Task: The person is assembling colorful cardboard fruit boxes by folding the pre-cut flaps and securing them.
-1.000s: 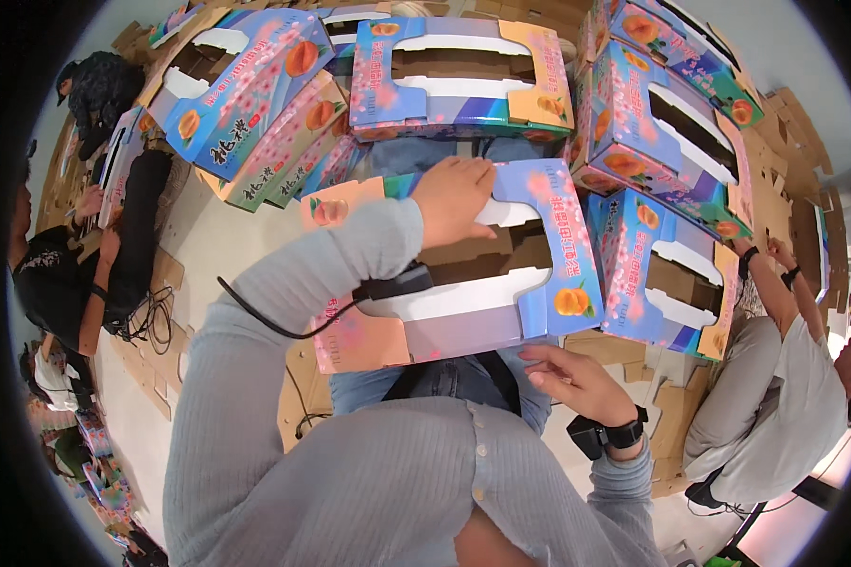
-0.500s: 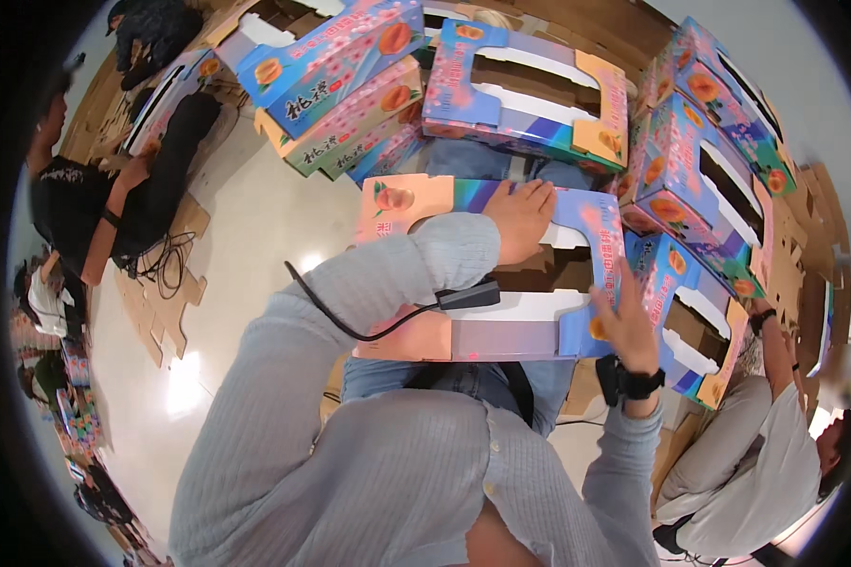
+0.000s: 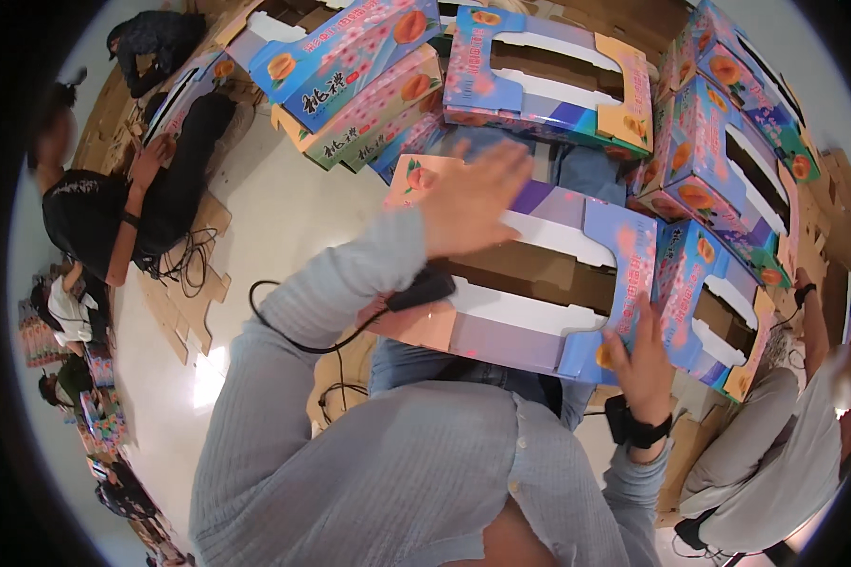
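A printed cardboard carton lies across my lap, with peach-coloured, lavender and blue panels and a long opening in its top edged by white flaps. My left hand, slightly blurred, is spread flat over the far left part of the carton, fingers pointing to the far right. Whether its palm presses on the card I cannot tell. At the blue right end, my right hand rests with fingers stretched along the panel. A black device with a cable hangs by my left wrist.
Similar cartons stand beyond my lap: a leaning stack at far left, one carton ahead, and stacked ones at right. A co-worker in black sits at left, another in grey at right. Flattened cardboard and cables lie on the floor.
My left hand has slid left from the carton's far middle edge to its peach-coloured end. The carton now slants, its right end closer to me. The whole view has shifted slightly.
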Demonstrator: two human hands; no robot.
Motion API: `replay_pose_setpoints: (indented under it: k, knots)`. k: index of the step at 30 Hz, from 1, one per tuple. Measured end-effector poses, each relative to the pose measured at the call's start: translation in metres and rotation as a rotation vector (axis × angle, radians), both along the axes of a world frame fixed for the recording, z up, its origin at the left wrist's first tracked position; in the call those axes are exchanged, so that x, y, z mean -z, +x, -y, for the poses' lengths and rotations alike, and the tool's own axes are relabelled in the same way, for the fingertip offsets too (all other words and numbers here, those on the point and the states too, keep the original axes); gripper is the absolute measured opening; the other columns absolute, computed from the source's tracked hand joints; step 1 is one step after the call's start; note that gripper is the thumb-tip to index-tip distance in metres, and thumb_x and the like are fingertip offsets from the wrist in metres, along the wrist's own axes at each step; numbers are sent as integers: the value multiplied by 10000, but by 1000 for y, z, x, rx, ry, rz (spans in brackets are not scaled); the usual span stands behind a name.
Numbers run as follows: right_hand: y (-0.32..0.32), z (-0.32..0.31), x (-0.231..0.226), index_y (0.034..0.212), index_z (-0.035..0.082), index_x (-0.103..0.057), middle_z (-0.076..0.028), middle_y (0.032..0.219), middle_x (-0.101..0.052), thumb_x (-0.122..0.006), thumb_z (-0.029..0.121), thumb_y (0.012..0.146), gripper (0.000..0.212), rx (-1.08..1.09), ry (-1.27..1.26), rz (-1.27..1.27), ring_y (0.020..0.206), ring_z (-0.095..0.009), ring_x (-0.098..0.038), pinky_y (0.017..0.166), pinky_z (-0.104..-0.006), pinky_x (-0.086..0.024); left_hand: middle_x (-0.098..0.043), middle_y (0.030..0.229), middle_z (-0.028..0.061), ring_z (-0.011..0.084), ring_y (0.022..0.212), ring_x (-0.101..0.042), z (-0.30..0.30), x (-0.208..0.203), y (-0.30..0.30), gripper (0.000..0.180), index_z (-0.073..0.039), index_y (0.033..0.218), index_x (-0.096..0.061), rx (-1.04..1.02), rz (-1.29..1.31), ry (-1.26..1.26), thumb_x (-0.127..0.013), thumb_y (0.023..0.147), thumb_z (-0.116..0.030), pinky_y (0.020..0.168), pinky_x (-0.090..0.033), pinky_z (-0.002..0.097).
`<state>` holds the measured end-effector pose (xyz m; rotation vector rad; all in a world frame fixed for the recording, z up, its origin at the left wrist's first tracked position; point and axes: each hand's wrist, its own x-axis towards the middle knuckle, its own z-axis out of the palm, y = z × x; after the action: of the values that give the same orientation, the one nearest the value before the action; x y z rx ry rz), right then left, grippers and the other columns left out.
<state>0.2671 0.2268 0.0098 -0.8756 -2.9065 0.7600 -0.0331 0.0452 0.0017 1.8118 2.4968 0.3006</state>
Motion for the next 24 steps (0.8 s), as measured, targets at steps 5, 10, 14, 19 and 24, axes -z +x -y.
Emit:
replay_pose_setpoints:
  k: [5, 10, 14, 19, 24]
  knots:
    - [-24, -16, -12, 1439, 23, -428, -270, 1403, -479, -689, 291, 897, 659, -72, 279, -111, 1262, -442, -502, 1026, -474, -446, -351, 1555, 169, 344, 1468, -286, 40, 1, -46, 861, -95, 1493, -389, -171, 68, -220, -689, 826, -549, 1140, -177, 681]
    - [-57, -3, -30, 1397, 11, -480, -223, 1356, -526, -681, 322, 901, 619, -226, 220, -154, 1220, -392, -532, 1014, -448, -456, -575, 1323, 171, 334, 1229, -562, 45, 7, -61, 743, -62, 1377, -498, -166, 468, -55, -768, 783, -417, 1066, -400, 481]
    - [-69, 2, -21, 1362, 4, -512, -211, 1333, -543, -663, 365, 907, 600, -272, 187, -129, 1218, -373, -535, 1012, -443, -455, -611, 1219, 164, 283, 1090, -628, 44, 2, -63, 688, -30, 1334, -511, -198, 736, -5, -790, 768, -303, 939, -488, 361]
    - [-80, 3, -12, 1321, -2, -534, -188, 1326, -554, -654, 389, 905, 583, -345, 235, -141, 1239, -348, -526, 1000, -455, -457, -627, 1136, 153, 222, 1038, -634, 49, -3, -65, 690, 12, 1327, -485, -210, 787, 71, -797, 782, -275, 899, -507, 337]
    - [-81, 3, -7, 1303, 11, -545, -175, 1306, -565, -670, 388, 890, 573, -348, 282, -169, 1228, -338, -534, 980, -452, -470, -622, 1131, 133, 203, 1020, -635, 52, -1, -75, 700, -6, 1352, -459, -178, 805, 57, -795, 790, -252, 889, -511, 332]
